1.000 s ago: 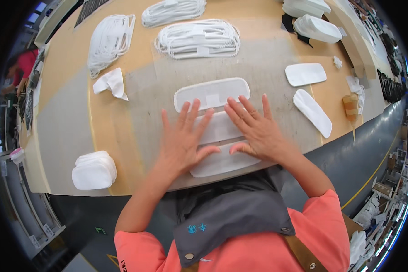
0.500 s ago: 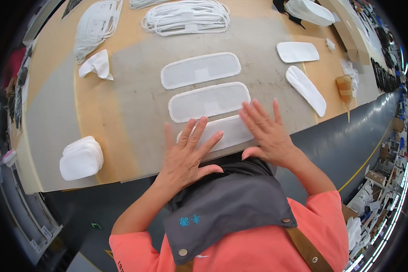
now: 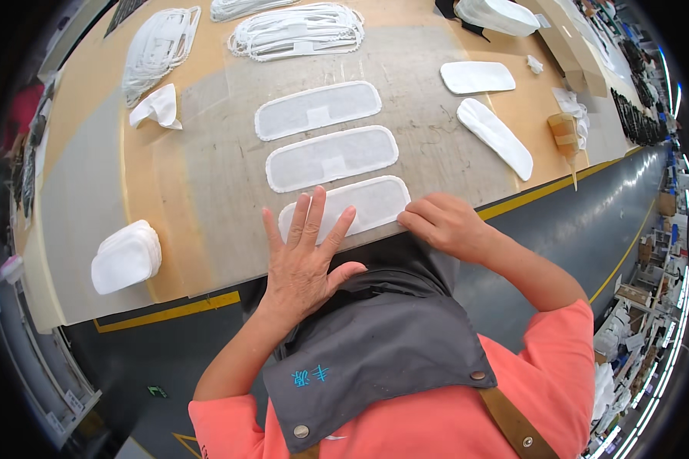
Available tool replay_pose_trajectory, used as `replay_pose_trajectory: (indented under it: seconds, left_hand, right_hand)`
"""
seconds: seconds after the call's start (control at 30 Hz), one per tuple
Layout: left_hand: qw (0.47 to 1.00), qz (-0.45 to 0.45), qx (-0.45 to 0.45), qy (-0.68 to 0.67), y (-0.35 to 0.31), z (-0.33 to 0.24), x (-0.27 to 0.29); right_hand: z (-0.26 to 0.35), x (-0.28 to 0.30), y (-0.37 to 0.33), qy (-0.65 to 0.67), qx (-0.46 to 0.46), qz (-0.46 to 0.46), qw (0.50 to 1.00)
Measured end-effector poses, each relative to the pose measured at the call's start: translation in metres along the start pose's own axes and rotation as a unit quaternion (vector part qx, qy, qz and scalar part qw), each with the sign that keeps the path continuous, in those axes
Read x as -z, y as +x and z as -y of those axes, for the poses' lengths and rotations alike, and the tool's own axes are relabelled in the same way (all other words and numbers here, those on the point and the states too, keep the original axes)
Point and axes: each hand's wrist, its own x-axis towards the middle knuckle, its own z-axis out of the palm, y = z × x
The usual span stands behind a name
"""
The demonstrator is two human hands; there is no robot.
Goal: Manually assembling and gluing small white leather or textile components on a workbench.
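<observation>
Three white oblong pads with raised edging lie one behind another in front of me. My left hand (image 3: 302,249) rests with spread fingers on the left part of the nearest pad (image 3: 375,200). At that pad's right end, by the table's front edge, my right hand (image 3: 445,226) is closed, thumb and forefinger pinching its corner. The fingertips partly hide what is between them. Beyond lie the middle pad (image 3: 364,148) and the far pad (image 3: 352,100), each with a small pale rectangle at its near side.
A stack of small white pads (image 3: 126,256) stands at left, near a crumpled white cloth (image 3: 157,107). Edged pads are piled (image 3: 295,30) at the back. To the right lie two plain white pads (image 3: 494,138) and a brown-taped, pointed bottle (image 3: 563,134). The table's edge runs close before me.
My right hand has gone from spread fingers over the nearest pad to a pinch at its right corner. The left hand stays spread on the pad. The whole view has shifted slightly.
</observation>
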Motion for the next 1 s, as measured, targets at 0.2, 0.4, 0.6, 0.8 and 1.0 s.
replay_pose_trajectory:
  seconds: [0.2,0.4,0.6,0.8,1.0]
  left_hand:
    - [1.000,-0.001,0.018,-0.001,-0.004,-0.010,0.001]
    - [1.000,-0.011,0.015,-0.009,-0.002,-0.015,-0.003]
    - [0.989,-0.104,-0.003,-0.103,0.024,-0.033,-0.013]
    - [0.974,-0.196,0.010,-0.114,0.048,-0.033,-0.047]
    - [0.968,-0.181,0.018,-0.172,0.041,-0.029,-0.033]
  right_hand:
    - [-0.004,0.007,0.014,-0.060,0.086,0.055,0.993]
    - [-0.008,0.004,0.022,-0.121,0.162,0.058,0.978]
    - [-0.009,0.026,0.049,-0.149,0.186,0.083,0.967]
    - [-0.011,0.044,0.053,0.003,0.044,0.033,0.998]
    - [-0.024,-0.010,0.023,0.042,-0.064,-0.041,0.996]
